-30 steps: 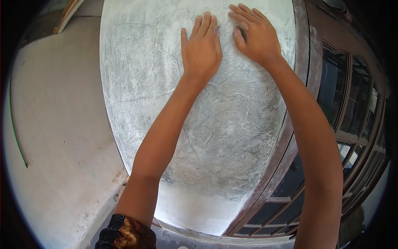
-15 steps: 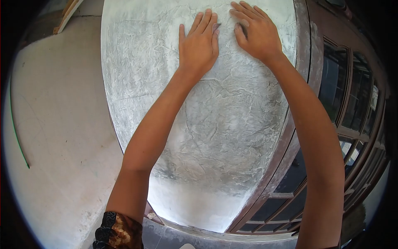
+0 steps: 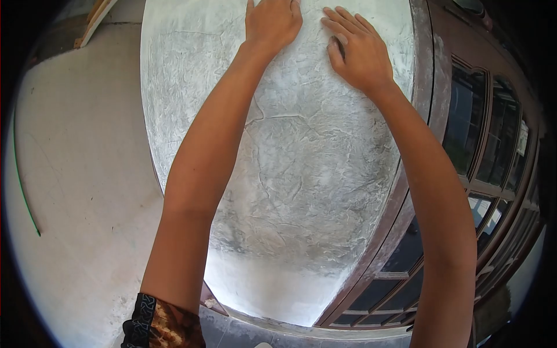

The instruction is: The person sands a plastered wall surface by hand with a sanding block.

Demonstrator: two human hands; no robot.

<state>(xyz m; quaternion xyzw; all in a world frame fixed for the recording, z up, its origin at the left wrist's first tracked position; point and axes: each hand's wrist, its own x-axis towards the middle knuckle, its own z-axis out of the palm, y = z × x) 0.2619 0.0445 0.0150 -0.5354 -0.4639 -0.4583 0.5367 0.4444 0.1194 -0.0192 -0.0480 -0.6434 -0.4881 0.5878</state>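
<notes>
My right hand (image 3: 362,58) lies against the upper right of a rough grey-white wall panel (image 3: 313,168). A dark piece of sandpaper (image 3: 340,49) shows between its thumb and palm, held under the hand. My left hand (image 3: 271,24) presses on the same wall at the top edge of the view, its fingertips cut off by the frame. The sandpaper seen at its thumb a moment ago is now hidden. The wall surface is patchy, with ridges, wrinkles and fine cracks.
A brown wooden frame (image 3: 426,69) borders the panel, with dark glass panes (image 3: 464,116) on the right. At left is a beige wall (image 3: 87,145) with a green strand (image 3: 22,185) along it. Wooden pieces (image 3: 96,20) lean at upper left; grey floor tiles (image 3: 232,333) lie below.
My left hand has slid up the wall, partly out of the frame, and its sandpaper has gone from sight. My right hand has stayed nearly in place, shifting slightly down.
</notes>
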